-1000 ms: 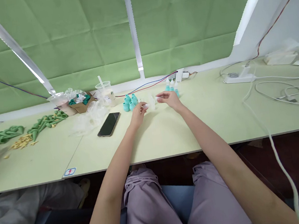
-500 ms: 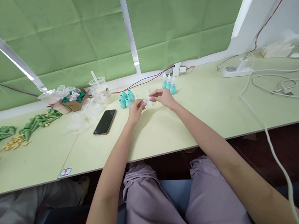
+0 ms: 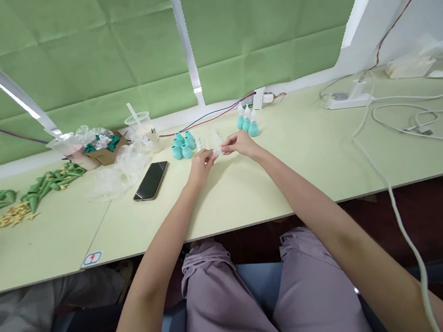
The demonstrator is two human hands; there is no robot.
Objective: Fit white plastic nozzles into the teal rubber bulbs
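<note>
My left hand [image 3: 202,164] and my right hand [image 3: 240,145] meet over the table, fingers pinched. Between their fingertips is a small translucent white plastic piece [image 3: 217,151], held from both sides; its exact kind is too small to make out. Just beyond lie more small clear-white pieces [image 3: 203,142]. To the left of these stand several open-topped turquoise bulbs [image 3: 182,146]. Behind my right hand are 3 turquoise bulbs fitted with pointed white tips [image 3: 247,122], standing upright.
A phone [image 3: 151,181] lies left of my hands, near crumpled clear plastic bags [image 3: 121,168]. Farther back are a cup with a straw [image 3: 142,129] and a small cardboard box [image 3: 111,152]. Green cone-shaped pieces [image 3: 51,183] lie far left. A power strip [image 3: 349,99] and white cables [image 3: 388,116] occupy the right.
My fingertips have come closer together, and the white pieces between them now meet. The whole view has shifted slightly.
</note>
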